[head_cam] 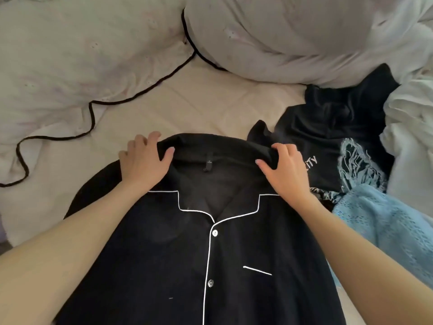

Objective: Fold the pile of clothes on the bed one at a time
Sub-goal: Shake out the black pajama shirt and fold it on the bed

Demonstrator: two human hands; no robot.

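Both thumbs were tucked under the collar's edge with the fingers curled over it, so the left hand [143, 160] and right hand [287, 171] each pinched a collar end, probably to square the black button-front pyjama shirt with white piping [199, 266] lying face-up on the cream bedsheet [187, 102]. The unfolded pile, a dark printed T-shirt [339, 137] and a light-blue knitted garment [386, 226], waited at the right.
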